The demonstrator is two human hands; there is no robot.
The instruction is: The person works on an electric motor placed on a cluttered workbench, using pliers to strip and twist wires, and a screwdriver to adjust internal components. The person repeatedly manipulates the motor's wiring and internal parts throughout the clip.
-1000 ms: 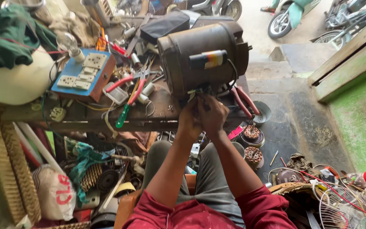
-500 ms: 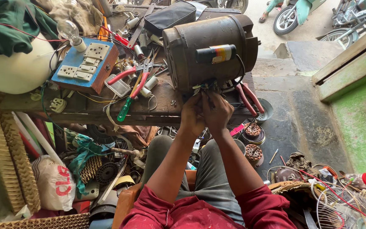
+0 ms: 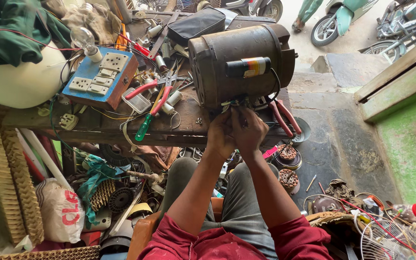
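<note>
Electric motor (image 3: 239, 62): dark, drum-shaped, lying on its side on the wooden bench (image 3: 107, 127), a black cylinder with a red, yellow and blue label band (image 3: 249, 67) mounted on its face. Left hand (image 3: 220, 135) and right hand (image 3: 249, 129): pressed together at the motor's lower edge, fingers curled on the wires (image 3: 234, 103) there; exact grip hidden. Blue socket board (image 3: 99, 79) with white outlets and a bulb (image 3: 84, 37): bench left. Red-handled pliers (image 3: 152, 89) and green screwdriver (image 3: 144, 126): between board and motor. White sack with red lettering (image 3: 61, 212): floor, lower left.
</note>
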